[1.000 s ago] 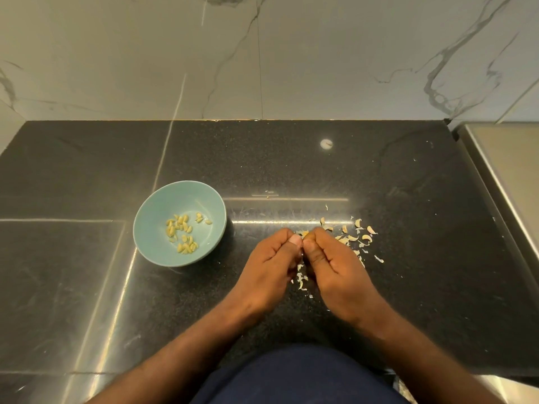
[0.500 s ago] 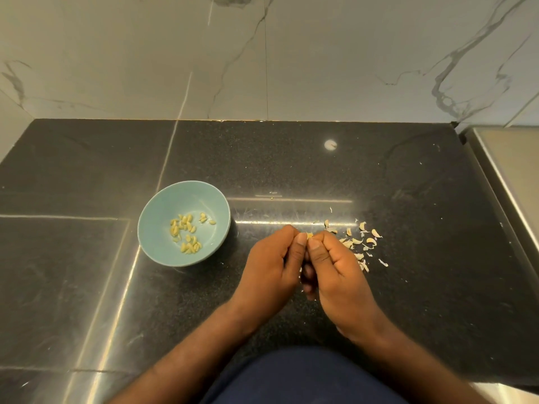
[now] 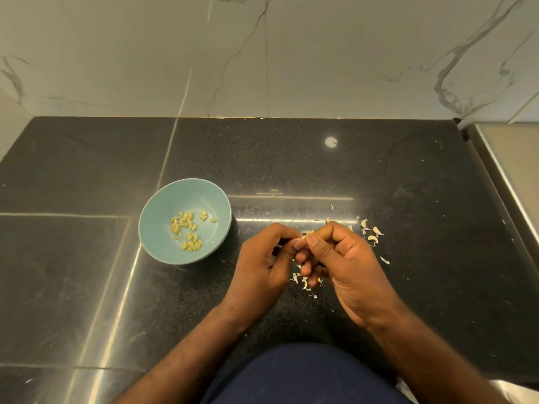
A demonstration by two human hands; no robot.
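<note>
I am in a kitchen: a polished black stone tabletop point(image 3: 379, 170) meets marble-veined wall tiles point(image 3: 320, 53), and what may be a steel sink edge point(image 3: 513, 182) runs along my right.

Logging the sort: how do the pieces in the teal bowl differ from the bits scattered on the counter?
The bowl pieces are yellow-green and plump; the counter bits are whitish, thin and curled. The bowl pieces lie gathered inside the teal bowl; the counter bits lie strewn on the black counter around the left hand and right hand, which pinch one pale piece. Both kinds are small.
</note>
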